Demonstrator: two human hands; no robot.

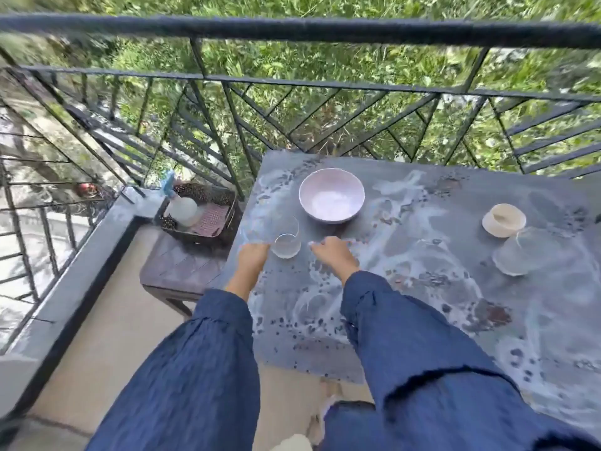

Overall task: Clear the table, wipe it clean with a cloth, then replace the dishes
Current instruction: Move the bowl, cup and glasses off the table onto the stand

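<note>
Bench (422, 320): grey top w/ white smeary streaks & dark speckles over most of it, 4 dishes on it. Pink bowl (331, 198) sits upright nr the far-left corner. Clear glass (287, 245) stands just in front of that bowl, close to the left edge; blurred, so can't say if it's one glass or two. Small cream bowl (503, 220) is toward the right side, far half. Clear bowl (520, 255) sits just beside it on the near side; touching or not, can't tell.

Left hand (253, 255) is at the left edge, right next to the glass, fingers (257, 246) curled. Too blurry to tell whether they grip it or only touch. Right hand (333, 253) is low over the bench on the glass's other side, a little apart from it. Its fingers are curled in & pressed together, nothing visible in them. Both arms in loose blue sleeves (201, 369).

Off the bench's left edge, a low side table (175, 265) carries a dark basket (195, 234) w/ a spray bottle (180, 208) & a pink checked cloth (211, 219) inside. Black metal railing (292, 29) runs behind the far edge, greenery beyond.
</note>
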